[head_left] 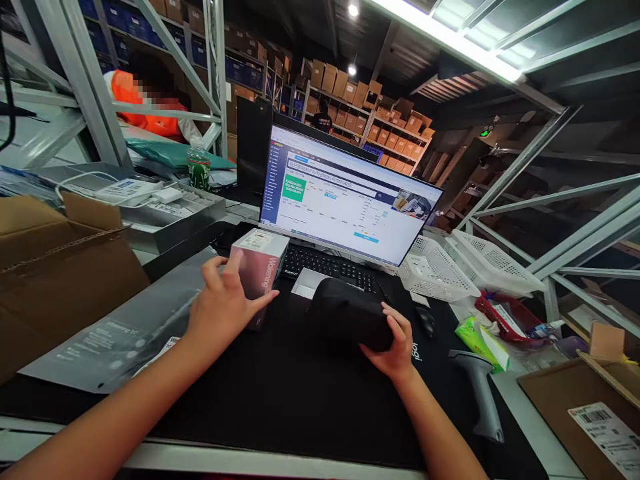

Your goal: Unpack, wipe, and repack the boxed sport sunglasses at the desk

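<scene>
My left hand (220,303) is around the near side of a pinkish-grey printed box (257,267), fingers at its left edge and thumb stretched across toward its right. A white label is on the box's top. In my right hand (395,343) is a soft black case (350,313), its right end pinched between thumb and fingers. Behind the case lies a small open white box (309,283), partly covered by it. A black keyboard (330,267) sits just beyond both.
A lit monitor (345,193) stands behind the keyboard. To the left are an opened cardboard carton (65,280) and a grey plastic bag (125,327). On the right are a mouse (425,322), a barcode scanner (477,393), white baskets (440,270) and another carton (585,400). A person in an orange vest (150,107) is beyond.
</scene>
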`<state>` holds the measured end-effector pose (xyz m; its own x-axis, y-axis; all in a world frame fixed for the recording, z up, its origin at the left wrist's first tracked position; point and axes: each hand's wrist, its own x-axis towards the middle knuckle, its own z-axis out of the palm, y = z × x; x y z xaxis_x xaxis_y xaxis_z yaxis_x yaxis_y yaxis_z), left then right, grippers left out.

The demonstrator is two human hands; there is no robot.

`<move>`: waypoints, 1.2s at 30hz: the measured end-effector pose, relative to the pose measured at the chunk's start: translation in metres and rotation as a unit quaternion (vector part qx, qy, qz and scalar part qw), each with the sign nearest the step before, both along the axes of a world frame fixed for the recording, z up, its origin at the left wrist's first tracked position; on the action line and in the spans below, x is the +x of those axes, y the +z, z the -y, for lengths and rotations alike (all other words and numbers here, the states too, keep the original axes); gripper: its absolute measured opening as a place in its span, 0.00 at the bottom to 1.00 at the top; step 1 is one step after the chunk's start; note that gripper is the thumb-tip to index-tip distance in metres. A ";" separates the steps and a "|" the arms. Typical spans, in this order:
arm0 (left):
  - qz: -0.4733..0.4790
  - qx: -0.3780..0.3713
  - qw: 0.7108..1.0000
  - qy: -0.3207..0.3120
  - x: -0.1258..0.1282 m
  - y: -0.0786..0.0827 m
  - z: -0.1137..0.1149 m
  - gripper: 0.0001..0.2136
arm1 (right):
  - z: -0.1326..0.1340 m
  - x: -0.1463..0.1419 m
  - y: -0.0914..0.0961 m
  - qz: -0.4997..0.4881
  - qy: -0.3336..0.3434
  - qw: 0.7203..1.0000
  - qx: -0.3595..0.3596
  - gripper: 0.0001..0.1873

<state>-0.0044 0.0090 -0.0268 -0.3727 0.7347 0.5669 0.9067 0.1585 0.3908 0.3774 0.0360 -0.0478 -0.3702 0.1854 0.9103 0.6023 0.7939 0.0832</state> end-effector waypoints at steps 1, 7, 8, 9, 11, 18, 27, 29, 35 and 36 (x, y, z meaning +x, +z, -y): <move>0.007 0.013 1.000 0.000 0.000 0.000 -0.005 0.58 | 0.000 0.000 0.000 0.010 0.012 1.000 0.005 0.45; 0.006 0.133 0.990 -0.037 -0.009 -0.022 -0.023 0.63 | 0.005 -0.003 -0.003 0.068 0.082 0.994 0.029 0.34; 0.003 0.137 0.990 -0.036 -0.010 -0.026 -0.021 0.64 | 0.006 -0.004 -0.003 0.073 0.088 0.993 0.034 0.32; -0.002 0.132 0.991 -0.034 -0.010 -0.029 -0.017 0.65 | 0.007 -0.005 -0.004 0.078 0.090 0.992 0.037 0.30; -0.026 0.104 0.994 -0.030 -0.010 -0.031 -0.006 0.66 | 0.007 -0.007 -0.004 0.088 0.090 0.991 0.045 0.26; -0.087 -0.004 0.996 -0.001 -0.004 -0.008 0.025 0.63 | 0.012 -0.013 -0.003 0.122 0.064 0.989 0.058 0.16; 0.041 0.333 0.836 -0.433 0.058 -0.053 0.074 0.28 | 0.017 -0.014 0.000 0.035 -0.021 0.989 0.145 0.20; 0.107 0.249 0.825 -0.495 0.082 -0.060 0.082 0.21 | 0.020 -0.013 0.003 -0.005 -0.084 0.984 0.158 0.24; 0.423 -0.026 0.727 -0.540 0.146 -0.049 0.057 0.32 | 0.031 -0.025 0.018 -0.065 -0.224 0.964 0.127 0.33; 0.481 -0.043 0.704 -0.520 0.152 -0.044 0.049 0.39 | 0.033 -0.028 0.017 -0.064 -0.221 0.965 0.128 0.33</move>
<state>0.1472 -0.0396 -0.0704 0.2111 0.9101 0.3567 -0.1281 -0.3360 0.9331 0.3490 0.0030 -0.0305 -0.1882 0.0617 0.9802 0.8952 0.4212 0.1454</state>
